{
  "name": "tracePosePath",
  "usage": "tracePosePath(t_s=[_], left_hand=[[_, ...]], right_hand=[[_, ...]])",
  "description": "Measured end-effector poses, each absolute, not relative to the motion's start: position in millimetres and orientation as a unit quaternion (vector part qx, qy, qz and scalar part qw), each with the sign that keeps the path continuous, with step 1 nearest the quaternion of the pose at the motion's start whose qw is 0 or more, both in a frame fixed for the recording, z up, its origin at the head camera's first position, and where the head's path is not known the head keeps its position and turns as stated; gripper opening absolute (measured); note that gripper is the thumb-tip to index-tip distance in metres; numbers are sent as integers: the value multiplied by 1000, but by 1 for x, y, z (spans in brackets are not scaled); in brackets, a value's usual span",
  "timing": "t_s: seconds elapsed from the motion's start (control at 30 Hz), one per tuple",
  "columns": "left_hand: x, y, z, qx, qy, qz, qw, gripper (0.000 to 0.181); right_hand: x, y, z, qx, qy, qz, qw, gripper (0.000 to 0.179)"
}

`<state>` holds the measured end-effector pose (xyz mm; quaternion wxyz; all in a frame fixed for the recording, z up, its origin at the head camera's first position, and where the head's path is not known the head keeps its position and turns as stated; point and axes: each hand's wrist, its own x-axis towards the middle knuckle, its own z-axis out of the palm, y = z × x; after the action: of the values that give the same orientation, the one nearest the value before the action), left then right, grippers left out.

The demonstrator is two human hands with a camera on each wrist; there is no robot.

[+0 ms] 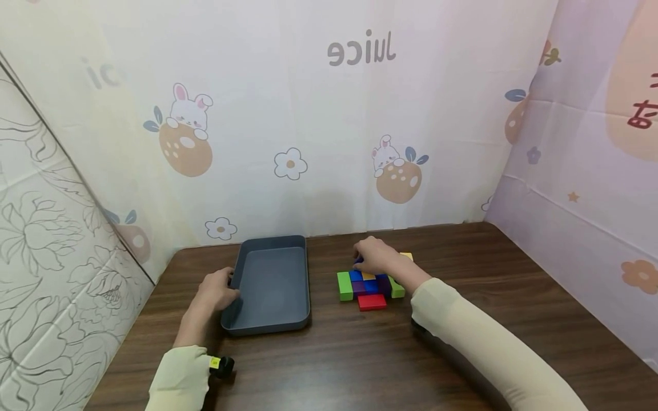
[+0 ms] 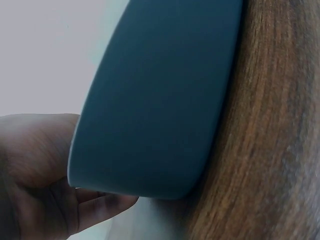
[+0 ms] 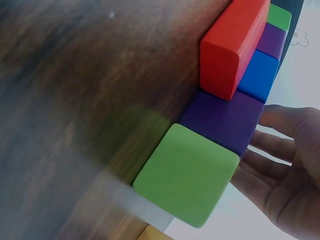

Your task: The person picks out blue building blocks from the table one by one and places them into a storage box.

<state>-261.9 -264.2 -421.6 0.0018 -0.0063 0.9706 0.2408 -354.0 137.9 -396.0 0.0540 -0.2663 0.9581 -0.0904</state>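
Observation:
A dark grey rectangular tray [image 1: 272, 327] stands on the left of the table. My left hand [image 1: 215, 291] grips its left wall, with the thumb at the rim; the left wrist view shows this hand [image 2: 42, 172] around the tray's edge [image 2: 155, 100]. On the right, my right hand [image 1: 377, 255] reaches over a group of coloured blocks. Its fingertips pinch a dark blue block [image 1: 358, 260] at the back, mostly hidden by the fingers. Nearby are a green block [image 1: 345, 286], a red block [image 1: 372, 302] and a purple block [image 3: 222, 120]. Some blocks are covered by the right hand.
The wooden table [image 1: 319, 371] meets a patterned curtain [image 1: 329, 114] at the back. A yellow block [image 1: 406, 256] shows behind the right wrist. A black wrist device [image 1: 222, 367] is at the left sleeve. Bare wood separates the tray from the blocks.

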Motion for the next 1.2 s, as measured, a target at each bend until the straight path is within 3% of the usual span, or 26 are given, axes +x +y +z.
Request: tracePosePath(t_s=[0.83, 1.2], left_hand=[[-261, -264, -422, -11, 969, 248, 7, 54], [-260, -263, -422, -8, 969, 246, 3, 54]], right_hand=[[-365, 138, -388, -312, 938, -124, 89, 42], [-364, 138, -388, -325, 936, -109, 87, 32]])
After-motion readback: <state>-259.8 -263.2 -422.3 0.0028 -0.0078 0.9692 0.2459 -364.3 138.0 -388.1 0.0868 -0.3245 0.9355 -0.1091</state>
